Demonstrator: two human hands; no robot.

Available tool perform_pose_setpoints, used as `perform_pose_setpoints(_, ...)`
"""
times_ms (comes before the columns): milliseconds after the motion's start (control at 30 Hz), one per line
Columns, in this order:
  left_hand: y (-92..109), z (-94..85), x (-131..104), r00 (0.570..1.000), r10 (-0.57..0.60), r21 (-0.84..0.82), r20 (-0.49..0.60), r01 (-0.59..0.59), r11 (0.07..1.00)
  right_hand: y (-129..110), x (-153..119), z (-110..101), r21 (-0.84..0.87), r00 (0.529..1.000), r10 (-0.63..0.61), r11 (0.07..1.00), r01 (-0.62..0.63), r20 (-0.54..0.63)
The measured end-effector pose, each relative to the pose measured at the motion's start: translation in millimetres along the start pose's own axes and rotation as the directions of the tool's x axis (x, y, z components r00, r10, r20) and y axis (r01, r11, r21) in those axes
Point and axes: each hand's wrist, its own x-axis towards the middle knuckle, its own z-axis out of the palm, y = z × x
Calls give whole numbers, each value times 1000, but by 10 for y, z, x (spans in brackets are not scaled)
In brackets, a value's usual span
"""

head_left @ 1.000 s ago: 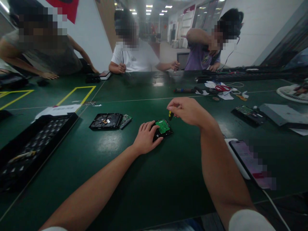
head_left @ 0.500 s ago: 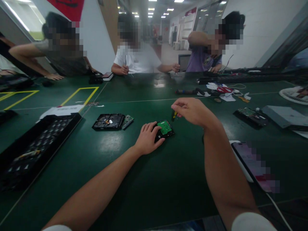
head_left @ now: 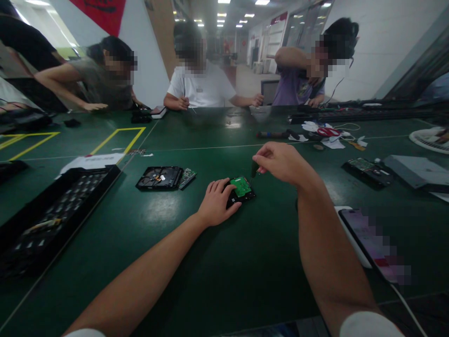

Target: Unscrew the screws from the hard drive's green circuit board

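Observation:
A hard drive (head_left: 241,187) with a green circuit board facing up lies on the table in front of me. My left hand (head_left: 216,206) grips its left side, thumb at the near edge and fingers across the far side, partly hiding it. Pinched in the fingers of my right hand (head_left: 278,161) is a screwdriver (head_left: 254,169) with a dark handle. It points down, its thin shaft ending at the board's right edge; whether the tip sits in a screw is too small to tell.
To the left are an opened drive case (head_left: 159,178), a loose circuit board (head_left: 188,178) and a long black tray (head_left: 87,187). Another drive (head_left: 367,172), a grey box (head_left: 419,171) and a phone (head_left: 368,243) lie right. Several people sit across the green table.
The screwdriver has swung from beside the drive so that its shaft now meets the board's right edge. My left hand stays on the drive. A person at far left has shifted.

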Motion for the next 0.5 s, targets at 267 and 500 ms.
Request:
perform_pose_setpoints(267,12,-18,7,1000,2,6,-1,-2,1000,29,4,18,68,999,-36,997,34,27)
perform_pose_setpoints(500,1,10,6,1000,3,-9,-12,-3,1000,98,57,53,55,998,-66,996,65,20)
